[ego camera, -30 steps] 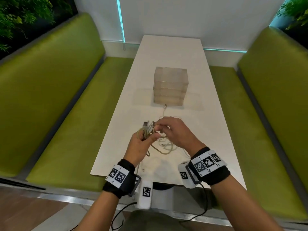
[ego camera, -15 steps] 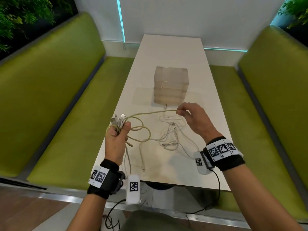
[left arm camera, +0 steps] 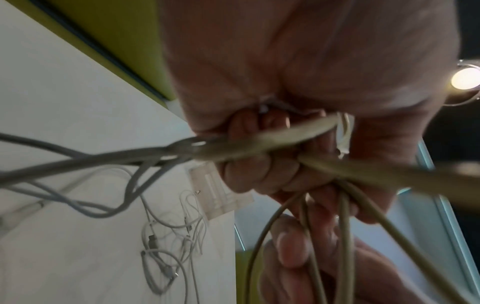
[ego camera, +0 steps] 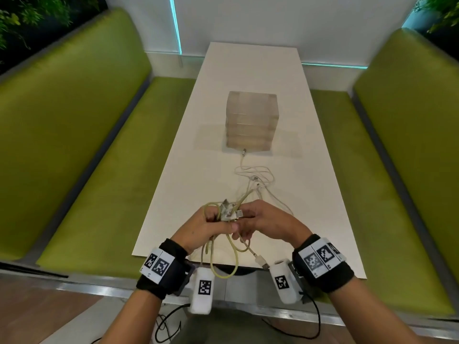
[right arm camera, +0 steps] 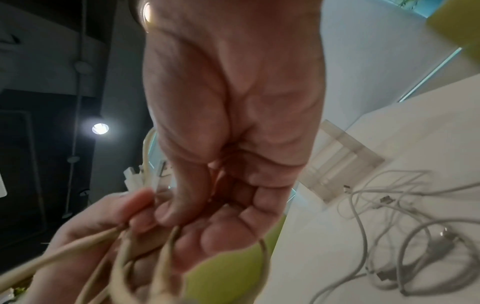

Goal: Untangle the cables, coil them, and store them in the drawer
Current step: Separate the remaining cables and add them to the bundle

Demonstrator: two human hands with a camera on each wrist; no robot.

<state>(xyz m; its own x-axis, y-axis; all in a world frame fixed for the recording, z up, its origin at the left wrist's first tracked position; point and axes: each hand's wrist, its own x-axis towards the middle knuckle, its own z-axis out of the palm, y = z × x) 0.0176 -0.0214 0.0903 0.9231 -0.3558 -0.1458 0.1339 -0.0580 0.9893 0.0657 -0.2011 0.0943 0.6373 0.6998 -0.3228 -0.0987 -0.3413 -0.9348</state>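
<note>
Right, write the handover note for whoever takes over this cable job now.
Left hand: grips the beige cable loops and a bunch of plugs.
Right hand: fingers curled at the same bundle, pinching a strand.
White cables: tangled on the table, in front of the drawer unit.
Done: some beige loops gathered.
Left: finish that coil, untangle and coil the white ones, store all; drawers look closed.

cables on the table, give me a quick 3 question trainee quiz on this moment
1. True or false: the left hand grips the yellowish cable.
2. Where do the loose white cables lie? A) on the table before the drawer unit B) on the bench C) in a drawer
3. Fill in: the yellowish cable's loops hang past the table's near ____.

Key: 1 true; 2 A; 3 edge
</note>
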